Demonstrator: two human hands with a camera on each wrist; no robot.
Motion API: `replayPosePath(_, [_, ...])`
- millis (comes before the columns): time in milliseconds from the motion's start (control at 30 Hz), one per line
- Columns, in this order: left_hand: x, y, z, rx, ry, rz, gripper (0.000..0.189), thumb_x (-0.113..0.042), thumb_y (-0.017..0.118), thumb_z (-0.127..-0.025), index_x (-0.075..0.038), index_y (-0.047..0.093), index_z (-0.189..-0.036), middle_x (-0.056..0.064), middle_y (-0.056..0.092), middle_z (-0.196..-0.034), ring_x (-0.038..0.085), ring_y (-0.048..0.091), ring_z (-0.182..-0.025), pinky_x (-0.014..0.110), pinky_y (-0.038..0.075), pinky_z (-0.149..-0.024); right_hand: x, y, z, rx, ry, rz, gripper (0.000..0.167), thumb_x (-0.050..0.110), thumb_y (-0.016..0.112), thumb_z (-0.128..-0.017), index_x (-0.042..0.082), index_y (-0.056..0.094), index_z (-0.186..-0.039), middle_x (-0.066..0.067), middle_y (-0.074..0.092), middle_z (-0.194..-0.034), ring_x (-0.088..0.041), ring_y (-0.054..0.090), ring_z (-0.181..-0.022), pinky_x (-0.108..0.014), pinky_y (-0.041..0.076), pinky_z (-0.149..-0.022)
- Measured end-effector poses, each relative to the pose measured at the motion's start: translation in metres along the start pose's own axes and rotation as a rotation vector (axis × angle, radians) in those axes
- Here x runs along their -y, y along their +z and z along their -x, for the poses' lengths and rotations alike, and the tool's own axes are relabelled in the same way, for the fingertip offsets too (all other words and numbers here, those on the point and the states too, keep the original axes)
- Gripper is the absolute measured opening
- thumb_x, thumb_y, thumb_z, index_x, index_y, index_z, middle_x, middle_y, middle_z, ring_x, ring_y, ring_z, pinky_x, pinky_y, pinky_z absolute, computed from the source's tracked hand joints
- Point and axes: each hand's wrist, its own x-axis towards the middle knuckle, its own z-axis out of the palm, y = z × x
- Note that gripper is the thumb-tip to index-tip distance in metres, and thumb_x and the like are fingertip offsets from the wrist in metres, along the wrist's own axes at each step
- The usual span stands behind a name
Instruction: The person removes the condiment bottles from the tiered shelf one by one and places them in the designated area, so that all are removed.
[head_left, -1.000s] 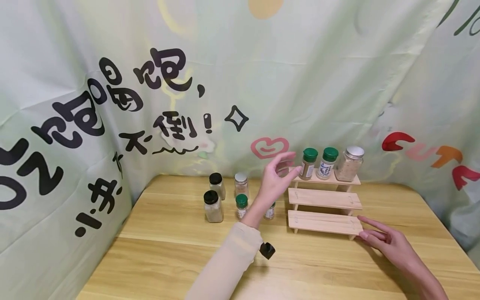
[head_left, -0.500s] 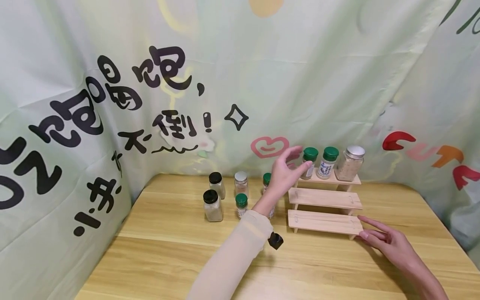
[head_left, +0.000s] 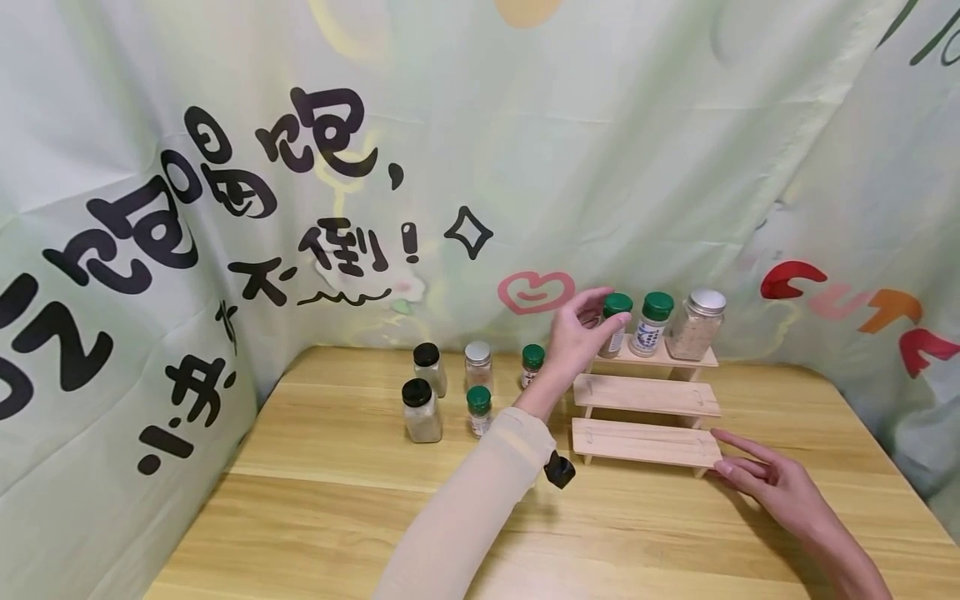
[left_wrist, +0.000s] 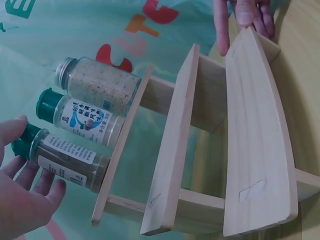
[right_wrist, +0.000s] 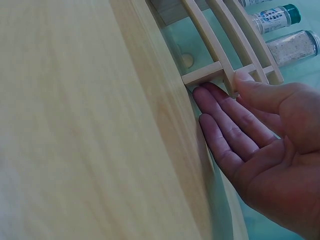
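Note:
My left hand (head_left: 581, 337) reaches round the leftmost green-lidded spice jar (head_left: 617, 325) on the top step of a wooden three-step rack (head_left: 647, 396). In the left wrist view the thumb (left_wrist: 17, 127) is right at the lid and the fingers are spread loosely beside this brown-filled jar (left_wrist: 70, 160). My right hand (head_left: 783, 492) holds the right end of the lowest step; in the right wrist view the thumb (right_wrist: 250, 87) is on the step's end, with fingers below. A second green-lidded jar (head_left: 652, 323) and a larger silver-lidded jar (head_left: 697, 325) share the top step.
Left of the rack, black-lidded jars (head_left: 422, 412), a silver-lidded jar (head_left: 478, 367) and green-lidded jars (head_left: 478, 412) stand on the wooden table (head_left: 330, 508). A printed curtain (head_left: 615, 167) hangs behind. A black wrist camera (head_left: 559, 471) hangs under the left sleeve.
My left hand has moved right, from beside the leftmost jar on the top step to around it. A green-lidded jar on the table behind the arm has come into view. My right hand stays put.

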Motion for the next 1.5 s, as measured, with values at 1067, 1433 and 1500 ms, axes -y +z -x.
replayPosePath(1067, [-0.015, -0.023, 0.029, 0.1, 0.036, 0.082, 0.032, -0.008, 0.08, -0.09, -0.004, 0.071, -0.12, 0.001, 0.072, -0.104, 0.009, 0.068, -0.094, 0.025, 0.059, -0.088, -0.003, -0.001, -0.001, 0.015, -0.026, -0.032, 0.05, 0.005, 0.059, -0.104, -0.002, 0.046, -0.151, 0.017, 0.072, -0.114, 0.001, 0.069, -0.101, -0.019, 0.059, -0.078])
replayPosePath(1433, [-0.007, -0.042, 0.053, 0.114, -0.001, 0.118, 0.032, -0.006, 0.078, -0.091, -0.001, 0.07, -0.121, 0.007, 0.071, -0.108, 0.012, 0.067, -0.094, 0.03, 0.06, -0.09, -0.001, -0.001, 0.0, 0.01, -0.018, -0.029, 0.05, 0.008, 0.059, -0.105, -0.005, 0.044, -0.151, 0.017, 0.071, -0.114, 0.0, 0.069, -0.101, -0.018, 0.059, -0.08])
replayPosePath(1500, [-0.005, -0.044, 0.059, 0.116, -0.004, 0.116, 0.033, -0.005, 0.078, -0.091, -0.002, 0.07, -0.122, 0.007, 0.071, -0.109, 0.012, 0.067, -0.095, 0.03, 0.06, -0.09, -0.001, -0.001, 0.001, 0.009, -0.021, -0.024, 0.05, 0.008, 0.059, -0.105, -0.006, 0.044, -0.15, 0.017, 0.071, -0.114, 0.0, 0.069, -0.101, -0.018, 0.059, -0.08])
